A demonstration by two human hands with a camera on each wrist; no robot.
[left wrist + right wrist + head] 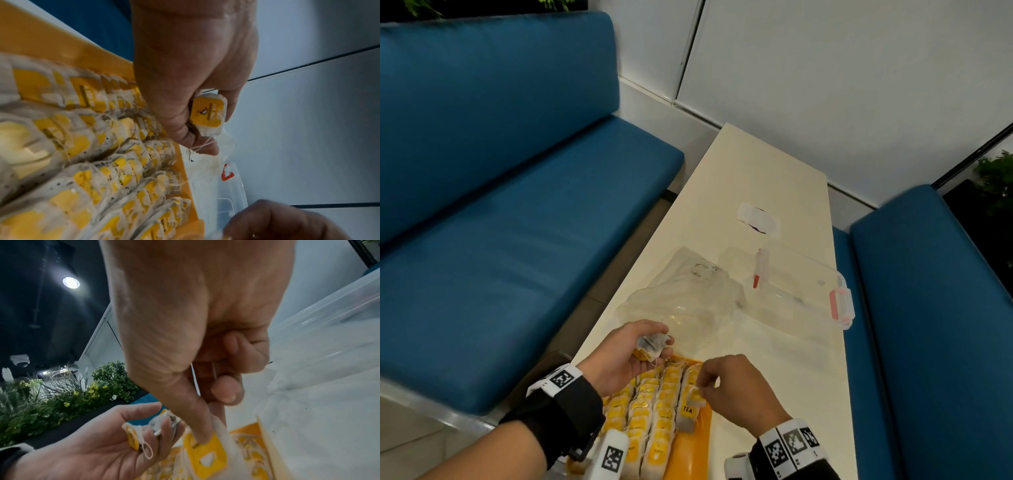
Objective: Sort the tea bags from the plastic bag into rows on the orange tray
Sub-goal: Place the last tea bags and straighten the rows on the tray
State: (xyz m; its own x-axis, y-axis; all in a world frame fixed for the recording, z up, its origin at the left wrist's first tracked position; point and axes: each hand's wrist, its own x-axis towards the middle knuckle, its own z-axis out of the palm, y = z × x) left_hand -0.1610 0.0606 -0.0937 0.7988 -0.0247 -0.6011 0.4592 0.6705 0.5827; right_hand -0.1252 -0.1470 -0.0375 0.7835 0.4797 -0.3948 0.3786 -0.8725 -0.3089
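Note:
An orange tray point(703, 442) near the table's front edge holds several rows of yellow-tagged tea bags point(650, 425). My left hand point(643, 349), above the tray's far left corner, grips a small bunch of tea bags point(652, 344), seen also in the left wrist view as a yellow-tagged bag point(208, 113) between curled fingers. My right hand point(705, 385) pinches one tea bag point(690, 407) over the tray's right row; its yellow tag point(205, 452) shows under the thumb. The clear plastic bag point(688, 294) lies crumpled and flat just beyond the tray.
A clear plastic box point(801, 287) with red latches lies to the right of the bag. A white wrapper point(758, 219) lies farther along the cream table point(774, 164). Blue benches point(500, 205) flank the table on both sides.

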